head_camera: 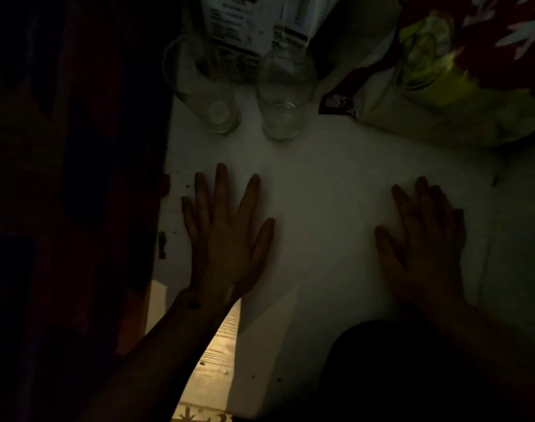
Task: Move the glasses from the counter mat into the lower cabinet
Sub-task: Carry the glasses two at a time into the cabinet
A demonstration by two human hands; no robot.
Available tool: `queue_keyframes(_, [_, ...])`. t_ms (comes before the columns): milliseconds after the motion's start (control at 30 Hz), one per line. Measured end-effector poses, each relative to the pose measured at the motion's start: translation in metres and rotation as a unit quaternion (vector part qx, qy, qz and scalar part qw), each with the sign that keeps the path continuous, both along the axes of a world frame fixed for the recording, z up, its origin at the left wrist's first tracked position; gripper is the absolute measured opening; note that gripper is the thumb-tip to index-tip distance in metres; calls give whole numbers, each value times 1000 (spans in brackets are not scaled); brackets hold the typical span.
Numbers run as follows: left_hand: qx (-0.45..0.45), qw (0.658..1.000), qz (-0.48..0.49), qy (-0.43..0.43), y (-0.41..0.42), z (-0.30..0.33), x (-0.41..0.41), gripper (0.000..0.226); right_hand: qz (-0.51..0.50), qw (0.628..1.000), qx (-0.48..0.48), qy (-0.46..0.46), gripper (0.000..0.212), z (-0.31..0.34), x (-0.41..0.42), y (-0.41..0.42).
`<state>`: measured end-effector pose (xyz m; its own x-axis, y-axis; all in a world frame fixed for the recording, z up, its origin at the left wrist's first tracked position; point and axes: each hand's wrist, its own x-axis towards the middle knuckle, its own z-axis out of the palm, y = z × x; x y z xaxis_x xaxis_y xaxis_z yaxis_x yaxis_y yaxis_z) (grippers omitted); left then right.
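Note:
I look down into a dim cabinet with a white shelf floor [321,190]. Two clear glasses stand upright side by side at the back left: one glass [203,86] further left, the other glass [286,92] just right of it. A third glass [421,56] shows at the back right against a yellow-green and white bag. My left hand [226,236] lies flat on the shelf floor with fingers spread, a short way in front of the two glasses. My right hand [424,239] rests flat on the floor to the right. Neither hand holds anything.
A white carton with printed labels [238,25] stands behind the two glasses. The yellow-green and white bag [442,117] and a red floral packet [503,41] fill the back right. A dark cabinet wall [77,178] rises on the left. A wooden floor strip [217,360] shows below.

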<state>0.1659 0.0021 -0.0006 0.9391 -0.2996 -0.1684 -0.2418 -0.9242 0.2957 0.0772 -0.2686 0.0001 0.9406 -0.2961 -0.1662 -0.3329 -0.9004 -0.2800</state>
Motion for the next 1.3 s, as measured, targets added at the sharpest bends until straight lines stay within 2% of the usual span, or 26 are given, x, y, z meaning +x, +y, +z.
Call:
queue_keyframes(100, [61,997,-29,21,1,-9,-7,71,-3,999,-43,14,68,-10,1,-5])
queue_keyframes(233, [93,994,-61,-17,1,-19,-7,71,-8,997,-71,1,66,-18,0,-4])
queue_keyframes(433, [86,994,-55,-28,-5,-16,-7,67,-18,997,-78,9,68,-20,1,-8])
queue_keyframes(700, [106,993,-52,-25,-5,-17,-6,66,-29,997,-47,-55,64,-26,2,-7])
queue_keyframes(1100, [61,996,-16,-64,-3,-19,-12,60,-37,993,-36,-106,61,-25,1,-2])
queue_keyframes(1300, [50,998,-15,-36,-12,-15,-25,61,-87,989,-44,-108,61,-20,-13,16])
